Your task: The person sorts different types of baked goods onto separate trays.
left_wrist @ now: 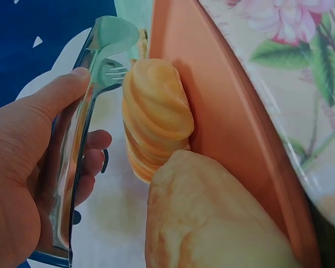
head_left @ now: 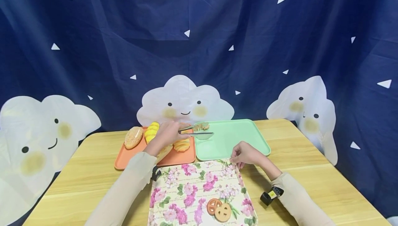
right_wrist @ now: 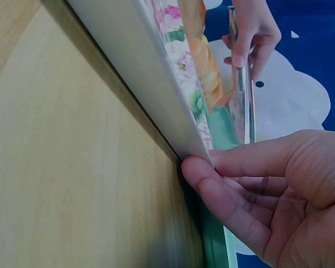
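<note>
1. The left hand (head_left: pixel 168 133), just left of the mint-green tray (head_left: pixel 236 136), grips metal serving tongs (head_left: pixel 200 134) with thumb and curled fingers on opposite sides.
2. The tongs extend over the mint-green tray's left part, their two ends apart — one rounded and flat, the other with fork tines.
3. A small brown pastry (head_left: pixel 201 126) shows at the mint-green tray's far left corner, beside the tongs; I cannot tell whether they hold it.
4. The right hand (head_left: pixel 245 154), at the mint-green tray's near edge, pinches the far right corner of the floral tray (head_left: pixel 199 181) between thumb and fingers.
5. The floral tray, on the mint-green tray's near side, bears a pretzel-shaped cookie (head_left: pixel 213 206) touching a round tan cookie (head_left: pixel 223 212).
6. Left of the mint-green tray, the orange tray (head_left: pixel 124 158) carries a sesame bun (head_left: pixel 134 137), a yellow striped bread (head_left: pixel 151 132), a swirled roll (head_left: pixel 181 145) and a pale loaf (left_wrist: pixel 206 218).
</note>
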`<action>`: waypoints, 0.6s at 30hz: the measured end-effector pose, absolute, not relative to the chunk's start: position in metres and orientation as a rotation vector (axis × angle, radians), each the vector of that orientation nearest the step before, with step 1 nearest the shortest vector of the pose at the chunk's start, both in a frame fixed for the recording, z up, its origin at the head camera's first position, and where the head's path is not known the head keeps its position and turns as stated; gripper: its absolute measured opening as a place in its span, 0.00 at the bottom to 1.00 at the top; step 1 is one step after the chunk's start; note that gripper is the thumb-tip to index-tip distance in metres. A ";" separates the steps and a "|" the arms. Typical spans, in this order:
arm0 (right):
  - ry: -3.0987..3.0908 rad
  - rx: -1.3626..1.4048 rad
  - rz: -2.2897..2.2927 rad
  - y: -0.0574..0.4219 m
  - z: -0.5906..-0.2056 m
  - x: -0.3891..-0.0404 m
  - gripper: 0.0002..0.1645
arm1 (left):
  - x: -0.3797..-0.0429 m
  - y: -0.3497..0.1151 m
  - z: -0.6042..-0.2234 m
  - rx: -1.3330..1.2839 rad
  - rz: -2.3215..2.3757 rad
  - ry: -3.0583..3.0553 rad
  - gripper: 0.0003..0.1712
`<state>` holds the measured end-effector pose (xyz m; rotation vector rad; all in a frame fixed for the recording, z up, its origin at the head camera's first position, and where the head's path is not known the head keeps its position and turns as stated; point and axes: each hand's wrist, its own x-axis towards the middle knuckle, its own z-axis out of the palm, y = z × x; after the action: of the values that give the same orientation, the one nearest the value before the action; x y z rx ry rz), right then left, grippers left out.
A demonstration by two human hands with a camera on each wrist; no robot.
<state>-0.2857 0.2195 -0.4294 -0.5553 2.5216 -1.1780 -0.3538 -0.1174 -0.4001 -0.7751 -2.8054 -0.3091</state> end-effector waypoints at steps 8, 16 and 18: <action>2.526 -0.561 -1.175 0.220 -0.430 -0.286 0.08 | -0.347 -0.120 -0.395 -0.785 -0.332 -2.803 0.32; 2.524 -0.561 -1.181 0.219 -0.430 -0.286 0.08 | -0.330 -0.125 -0.388 -0.891 -0.261 -2.736 0.30; 2.523 -0.557 -1.181 0.219 -0.430 -0.286 0.08 | -0.322 -0.126 -0.386 -0.917 -0.310 -2.734 0.29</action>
<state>-0.2859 0.2190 -0.4301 -0.5575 2.5228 -1.1815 -0.3223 -0.1262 -0.3855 -0.9172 -2.7345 -0.3098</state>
